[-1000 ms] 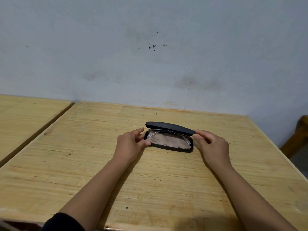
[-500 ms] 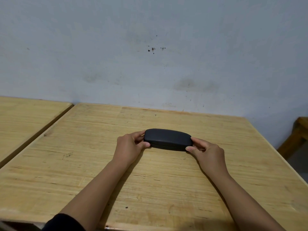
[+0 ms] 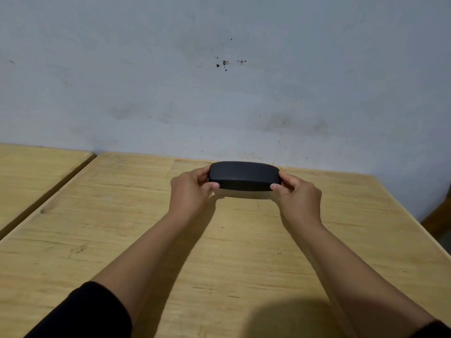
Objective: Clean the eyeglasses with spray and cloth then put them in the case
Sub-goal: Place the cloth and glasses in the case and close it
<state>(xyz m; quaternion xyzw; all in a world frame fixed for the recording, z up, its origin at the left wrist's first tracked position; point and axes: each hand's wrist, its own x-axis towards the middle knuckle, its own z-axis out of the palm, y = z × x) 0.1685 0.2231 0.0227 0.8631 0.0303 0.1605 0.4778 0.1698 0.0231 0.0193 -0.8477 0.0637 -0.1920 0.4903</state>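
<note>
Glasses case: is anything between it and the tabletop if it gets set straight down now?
Nothing visible. The closed case is gripped at its ends by the left hand and right hand, and the table beneath it shows only bare wood and the case's shadow.
</note>
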